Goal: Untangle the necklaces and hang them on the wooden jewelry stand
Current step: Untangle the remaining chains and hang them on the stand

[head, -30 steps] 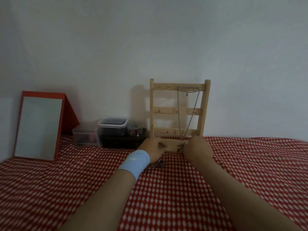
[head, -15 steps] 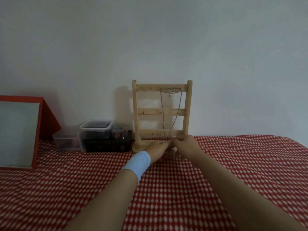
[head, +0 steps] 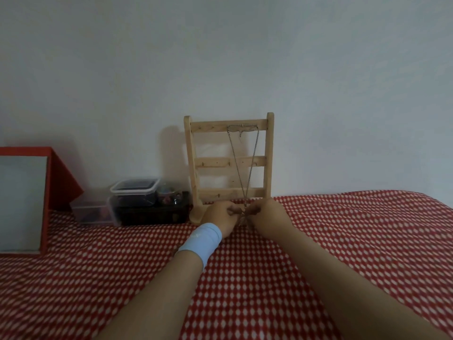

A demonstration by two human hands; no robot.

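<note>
A wooden jewelry stand point(head: 229, 163) with three rails stands against the wall on the red checked cloth. A silver chain necklace point(head: 245, 165) hangs from pegs on its top rail and tapers down to a point at my hands. My left hand point(head: 221, 217), with a light blue wristband, and my right hand point(head: 266, 215) meet in front of the stand's base. Each pinches a thin chain point(head: 241, 217) between the fingertips. The chain strands dangle a little below the fingers; the stand's base is partly hidden behind my hands.
Clear lidded plastic boxes point(head: 133, 192) and a dark box point(head: 154, 213) with small jars sit left of the stand. A red-framed mirror point(head: 23, 202) leans at the far left. The red checked cloth point(head: 343, 241) covers the whole surface.
The view has shifted so the stand sits nearer the middle. My hands have drawn closer together at the chain's lower end and stay pinched on it.
</note>
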